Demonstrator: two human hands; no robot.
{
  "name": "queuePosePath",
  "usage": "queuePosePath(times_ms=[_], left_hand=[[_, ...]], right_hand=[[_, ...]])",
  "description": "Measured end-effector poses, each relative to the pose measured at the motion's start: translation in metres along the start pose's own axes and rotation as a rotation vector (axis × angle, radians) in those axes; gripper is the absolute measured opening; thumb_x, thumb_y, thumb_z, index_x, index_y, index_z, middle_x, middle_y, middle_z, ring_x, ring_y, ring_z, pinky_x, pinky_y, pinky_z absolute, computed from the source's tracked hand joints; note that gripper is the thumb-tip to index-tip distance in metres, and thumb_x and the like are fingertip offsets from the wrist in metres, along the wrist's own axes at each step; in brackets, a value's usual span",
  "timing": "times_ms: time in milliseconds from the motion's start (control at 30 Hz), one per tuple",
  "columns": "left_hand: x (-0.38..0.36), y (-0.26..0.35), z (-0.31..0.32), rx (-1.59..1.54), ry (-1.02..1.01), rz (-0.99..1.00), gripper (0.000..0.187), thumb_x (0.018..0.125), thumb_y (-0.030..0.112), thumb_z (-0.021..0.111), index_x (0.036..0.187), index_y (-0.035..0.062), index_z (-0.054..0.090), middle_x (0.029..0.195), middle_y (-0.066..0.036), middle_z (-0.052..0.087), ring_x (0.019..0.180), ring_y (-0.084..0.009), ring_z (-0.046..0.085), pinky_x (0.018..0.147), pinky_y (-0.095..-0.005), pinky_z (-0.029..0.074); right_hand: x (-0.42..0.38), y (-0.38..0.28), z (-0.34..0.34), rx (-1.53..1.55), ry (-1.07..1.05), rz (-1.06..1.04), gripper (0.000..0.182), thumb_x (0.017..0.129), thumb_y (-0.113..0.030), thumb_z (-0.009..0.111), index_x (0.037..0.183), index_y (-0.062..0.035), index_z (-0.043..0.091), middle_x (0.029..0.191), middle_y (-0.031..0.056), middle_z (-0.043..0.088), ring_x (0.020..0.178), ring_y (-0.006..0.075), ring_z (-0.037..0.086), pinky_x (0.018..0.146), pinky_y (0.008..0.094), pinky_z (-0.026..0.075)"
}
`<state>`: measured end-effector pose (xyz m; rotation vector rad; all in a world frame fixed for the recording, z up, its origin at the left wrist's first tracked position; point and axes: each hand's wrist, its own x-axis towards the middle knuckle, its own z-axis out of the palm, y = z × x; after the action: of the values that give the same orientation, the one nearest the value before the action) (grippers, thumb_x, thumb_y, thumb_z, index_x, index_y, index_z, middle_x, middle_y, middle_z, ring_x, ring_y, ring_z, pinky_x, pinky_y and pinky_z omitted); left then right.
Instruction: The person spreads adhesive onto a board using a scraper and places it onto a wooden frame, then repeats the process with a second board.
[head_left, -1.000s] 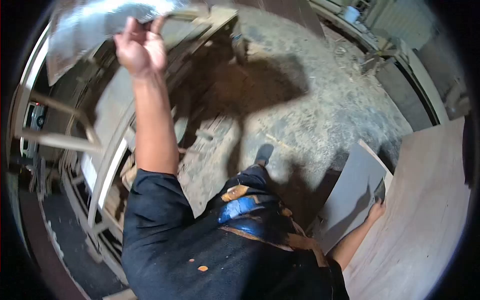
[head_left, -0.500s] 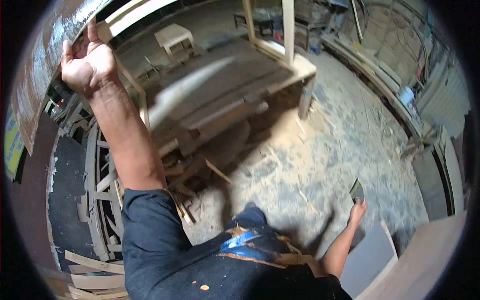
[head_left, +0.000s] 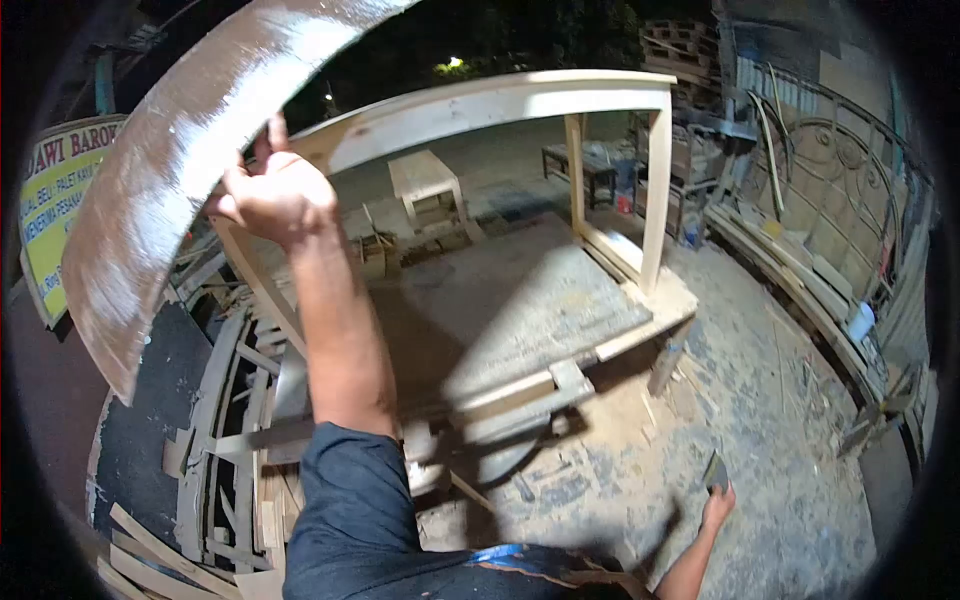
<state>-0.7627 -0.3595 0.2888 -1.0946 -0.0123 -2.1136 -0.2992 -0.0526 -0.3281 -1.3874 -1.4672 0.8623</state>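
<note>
A large brown board point(head_left: 170, 165) with a glossy, streaked surface is raised at the upper left. My left hand point(head_left: 285, 200) grips its lower edge, palm toward me and fingers partly hidden behind the edge. Beyond that arm, a pale wooden frame point(head_left: 480, 108) with upright legs stands on a low worktable point(head_left: 530, 285). Down at my right side, my right hand point(head_left: 717, 505) is closed on a small dark flat piece point(head_left: 714, 470), whose exact kind I cannot make out.
Wooden strips point(head_left: 165, 560) and slatted frames lie at the lower left. Behind the board hangs a yellow sign point(head_left: 65, 215). A small wooden table point(head_left: 425, 178) stands farther back. Planks point(head_left: 785, 265) and a metal bed frame point(head_left: 835, 175) line the right side, beside a sawdust-strewn floor point(head_left: 770, 400).
My view has tilted up, showing more of the board, sign and wooden frame. The left hand still grips the board, and the right hand still holds the dark piece.
</note>
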Motion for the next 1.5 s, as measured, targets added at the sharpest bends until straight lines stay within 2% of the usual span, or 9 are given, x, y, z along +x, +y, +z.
queuePosePath(times_ms=[300, 633, 733, 767, 867, 933, 967, 1200, 1500], left_hand=[[-0.074, -0.11, 0.007, 0.14, 0.104, 0.105, 0.054, 0.086, 0.004, 0.043, 0.129, 0.0084, 0.011, 0.127, -0.015, 0.035, 0.109, -0.0241, 0.047, 0.085, -0.0501, 0.05], [-0.125, -0.265, -0.041, 0.752, 0.252, -0.264, 0.045, 0.086, 0.014, 0.051, 0.119, -0.0109, 0.033, 0.119, -0.019, 0.046, 0.1, -0.0259, 0.053, 0.089, -0.0321, 0.043], [-0.139, -0.295, -0.023, 1.235, 0.406, 0.364, 0.055, 0.082, 0.02, 0.061, 0.116, -0.0156, 0.036, 0.104, -0.023, 0.053, 0.09, -0.0278, 0.055, 0.09, -0.0379, 0.039], [-0.12, -0.313, -0.072, 1.41, 0.238, -0.049, 0.07, 0.082, 0.018, 0.06, 0.125, -0.0141, 0.017, 0.121, -0.024, 0.042, 0.104, -0.0267, 0.048, 0.092, -0.0366, 0.038], [-0.141, -0.276, -0.06, 1.539, -0.085, 0.361, 0.064, 0.081, 0.012, 0.061, 0.128, 0.0015, 0.02, 0.113, -0.017, 0.047, 0.097, -0.0265, 0.051, 0.078, -0.0361, 0.046], [-0.157, -0.24, -0.075, 1.235, -0.238, 0.156, 0.062, 0.078, 0.006, 0.062, 0.126, 0.0161, 0.025, 0.116, -0.014, 0.045, 0.101, -0.0268, 0.051, 0.081, -0.0386, 0.044], [-0.168, -0.218, -0.069, 0.61, -0.014, -0.137, 0.057, 0.079, 0.007, 0.061, 0.124, 0.0162, 0.027, 0.118, -0.014, 0.044, 0.102, -0.0278, 0.051, 0.078, -0.0387, 0.046], [-0.139, -0.058, -0.009, 0.371, -0.026, -0.294, 0.077, 0.079, 0.07, 0.036, 0.135, 0.0175, 0.031, 0.133, -0.015, 0.036, 0.12, -0.0394, 0.037, 0.092, -0.0558, 0.037], [-0.099, -0.078, 0.07, 0.497, -0.394, -0.234, 0.088, 0.074, 0.06, 0.056, 0.136, 0.0157, 0.011, 0.134, -0.027, 0.014, 0.116, -0.0544, 0.031, 0.088, -0.0629, 0.041]], right_hand=[[0.146, 0.033, 0.037, 0.017, -0.04, -0.039, 0.034, 0.072, -0.003, 0.048, 0.104, 0.0057, 0.056, 0.091, 0.0158, 0.059, 0.082, 0.0261, 0.058, 0.075, 0.0334, 0.044], [0.3, -0.022, 0.105, 0.025, -0.388, -0.155, 0.032, 0.071, 0.002, 0.047, 0.101, 0.0056, 0.058, 0.094, 0.0197, 0.06, 0.084, 0.027, 0.059, 0.075, 0.0345, 0.045], [0.335, -0.002, 0.146, -0.045, -0.422, -0.234, 0.034, 0.07, 0.001, 0.048, 0.101, 0.0052, 0.058, 0.098, 0.0209, 0.06, 0.092, 0.0283, 0.058, 0.081, 0.0351, 0.043], [0.341, 0.0, 0.161, -0.033, -0.445, -0.245, 0.034, 0.07, 0.001, 0.049, 0.101, 0.0052, 0.058, 0.098, 0.021, 0.06, 0.092, 0.0284, 0.058, 0.082, 0.0352, 0.043], [0.339, -0.005, 0.207, 0.007, -0.527, -0.272, 0.034, 0.069, 0.0, 0.049, 0.102, 0.0053, 0.058, 0.099, 0.0213, 0.06, 0.093, 0.0289, 0.057, 0.083, 0.0355, 0.043], [0.327, -0.009, 0.235, 0.034, -0.582, -0.285, 0.034, 0.069, -0.001, 0.049, 0.102, 0.0053, 0.058, 0.099, 0.0215, 0.059, 0.094, 0.0293, 0.057, 0.083, 0.0357, 0.042], [0.323, -0.014, 0.249, 0.051, -0.601, -0.295, 0.034, 0.069, -0.001, 0.05, 0.102, 0.0053, 0.058, 0.1, 0.0216, 0.059, 0.094, 0.0294, 0.057, 0.084, 0.0359, 0.042], [0.296, -0.066, 0.328, 0.131, -0.707, -0.388, 0.035, 0.069, -0.003, 0.051, 0.103, 0.0055, 0.058, 0.101, 0.0224, 0.059, 0.097, 0.0306, 0.056, 0.086, 0.0366, 0.041], [0.281, -0.14, 0.297, -0.172, -0.832, -0.455, 0.033, 0.073, -0.005, 0.052, 0.103, 0.0062, 0.058, 0.104, 0.0262, 0.057, 0.098, 0.0372, 0.053, 0.089, 0.0417, 0.038]])
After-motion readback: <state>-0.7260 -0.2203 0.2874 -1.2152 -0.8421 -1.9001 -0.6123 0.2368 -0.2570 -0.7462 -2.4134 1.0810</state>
